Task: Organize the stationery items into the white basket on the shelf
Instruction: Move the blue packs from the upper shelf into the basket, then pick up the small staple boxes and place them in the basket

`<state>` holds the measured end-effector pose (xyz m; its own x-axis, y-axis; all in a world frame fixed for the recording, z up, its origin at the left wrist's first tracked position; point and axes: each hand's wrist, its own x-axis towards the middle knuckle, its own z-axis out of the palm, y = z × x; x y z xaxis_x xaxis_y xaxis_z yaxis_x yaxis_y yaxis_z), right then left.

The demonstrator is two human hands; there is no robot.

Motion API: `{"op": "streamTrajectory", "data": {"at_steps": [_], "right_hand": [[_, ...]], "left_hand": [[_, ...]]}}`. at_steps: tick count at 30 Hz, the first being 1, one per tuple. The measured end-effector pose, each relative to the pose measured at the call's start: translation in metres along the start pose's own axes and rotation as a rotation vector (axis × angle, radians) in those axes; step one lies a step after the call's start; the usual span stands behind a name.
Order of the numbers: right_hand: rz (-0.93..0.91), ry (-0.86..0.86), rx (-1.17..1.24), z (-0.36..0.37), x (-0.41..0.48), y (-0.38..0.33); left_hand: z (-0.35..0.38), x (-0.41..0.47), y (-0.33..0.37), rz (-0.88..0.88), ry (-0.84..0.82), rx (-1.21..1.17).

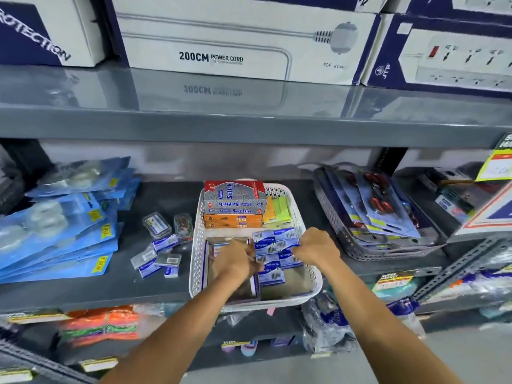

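A white perforated basket [195, 261] sits on the grey shelf. At its back lie stacked pen boxes [235, 207] and green and yellow sticky notes [278, 212]. Several small blue boxes [274, 242] are packed in the middle of the basket. My left hand [234, 261] is inside the basket at the left edge of those boxes, fingers curled against them. My right hand [315, 248] presses on their right side. More small blue and clear boxes [160, 256] lie loose on the shelf to the left of the basket.
Blue blister packs [63, 223] pile up at the far left. A grey basket of scissors packs [374, 217] stands to the right. The shelf above carries power cord cartons [235, 40]. Orange and green packs [105, 325] fill the shelf below.
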<state>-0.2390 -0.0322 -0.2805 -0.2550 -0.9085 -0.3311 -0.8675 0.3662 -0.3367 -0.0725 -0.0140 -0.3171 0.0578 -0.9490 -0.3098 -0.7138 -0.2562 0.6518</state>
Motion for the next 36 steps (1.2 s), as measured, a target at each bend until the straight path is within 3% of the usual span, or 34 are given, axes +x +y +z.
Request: {"op": "streamTrajectory", "data": {"at_steps": [5,9,15,19,24,27,32,36], "right_hand": [[0.018,-0.034,-0.212,0.016,0.005,-0.005],[0.02,-0.033,-0.332,0.023,0.011,-0.007],[0.056,-0.025,-0.287,0.02,0.012,-0.005],[0.045,0.046,-0.154,0.011,0.007,0.0],[-0.215,0.128,-0.023,0.002,-0.013,-0.025],[-0.39,0.154,-0.007,0.005,-0.024,-0.057],[-0.668,0.149,0.066,0.027,-0.041,-0.121],[-0.791,-0.009,0.019,0.058,-0.044,-0.163]], "left_hand": [[0.011,0.007,-0.01,0.036,0.049,0.091],[0.013,0.006,-0.006,0.11,0.123,0.331],[-0.001,-0.003,0.0,0.201,0.057,0.523],[-0.022,-0.022,-0.012,0.357,0.125,0.554],[-0.074,-0.037,-0.078,0.509,0.407,0.432],[-0.096,-0.04,-0.132,0.443,0.515,0.425],[-0.109,-0.031,-0.208,0.265,0.395,0.542],[-0.112,-0.012,-0.232,0.122,0.26,0.75]]}}
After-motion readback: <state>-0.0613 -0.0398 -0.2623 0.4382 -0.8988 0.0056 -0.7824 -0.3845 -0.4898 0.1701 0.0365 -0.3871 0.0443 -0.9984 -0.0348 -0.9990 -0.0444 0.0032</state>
